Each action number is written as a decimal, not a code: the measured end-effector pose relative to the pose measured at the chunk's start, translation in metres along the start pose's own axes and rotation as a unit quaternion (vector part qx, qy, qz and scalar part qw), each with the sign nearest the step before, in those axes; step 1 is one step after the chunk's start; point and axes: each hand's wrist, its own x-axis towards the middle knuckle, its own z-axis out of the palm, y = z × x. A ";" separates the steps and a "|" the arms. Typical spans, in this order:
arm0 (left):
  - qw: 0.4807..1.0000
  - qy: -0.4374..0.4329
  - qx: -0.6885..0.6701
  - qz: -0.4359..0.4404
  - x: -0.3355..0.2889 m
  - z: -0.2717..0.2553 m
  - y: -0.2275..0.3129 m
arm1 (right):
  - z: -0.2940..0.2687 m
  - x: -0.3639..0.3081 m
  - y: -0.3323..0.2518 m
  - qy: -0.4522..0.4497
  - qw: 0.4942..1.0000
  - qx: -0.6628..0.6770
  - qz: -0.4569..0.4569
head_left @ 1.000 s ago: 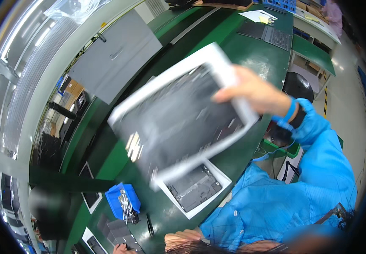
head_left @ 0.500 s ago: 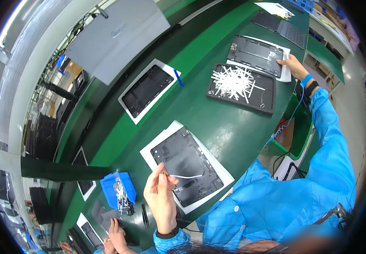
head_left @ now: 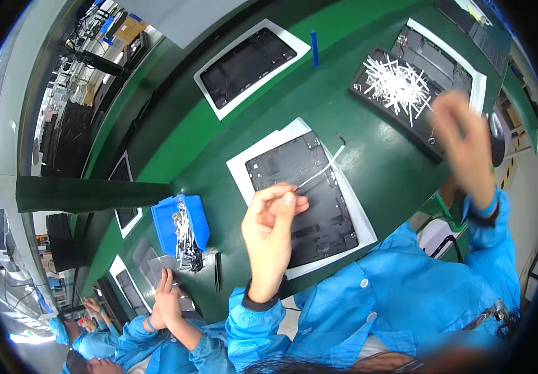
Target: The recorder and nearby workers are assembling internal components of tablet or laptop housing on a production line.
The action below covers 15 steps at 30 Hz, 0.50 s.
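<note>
My left hand (head_left: pixel 270 230) pinches one end of a thin white cable (head_left: pixel 323 169) with a dark tip. The cable stretches up and right over a black device cover (head_left: pixel 279 163), which lies on white sheets (head_left: pixel 239 173) in front of me. My right hand (head_left: pixel 465 146), smeared by motion, is raised by the near right edge of a black foam tray (head_left: pixel 388 123). Whether its fingers hold anything cannot be made out. A heap of white strips (head_left: pixel 398 86) fills much of the tray. Behind it, another black cover (head_left: pixel 446 67) rests on white backing.
A blue bin (head_left: pixel 201 219) of cables stands left of my left hand, with black tweezers (head_left: pixel 218 273) nearby. A co-worker's hands (head_left: pixel 168 300) are at lower left. Farther back lie a framed black cover (head_left: pixel 250 62) and a blue pen (head_left: pixel 314 48).
My right hand has left the far cover and come back beside the tray. My left hand still pinches the cable, which now points up and right. The whole view has shifted.
</note>
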 end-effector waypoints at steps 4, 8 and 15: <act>0.999 -0.003 -0.033 0.012 -0.002 -0.004 -0.003 | 0.082 -0.014 -0.077 -0.207 0.951 0.059 -0.221; 0.999 -0.024 -0.008 0.040 -0.011 0.004 -0.001 | 0.106 -0.012 -0.077 -0.195 0.945 0.029 -0.261; 0.999 -0.038 -0.016 0.013 -0.006 -0.005 -0.002 | 0.106 -0.008 -0.061 -0.221 0.941 0.023 -0.255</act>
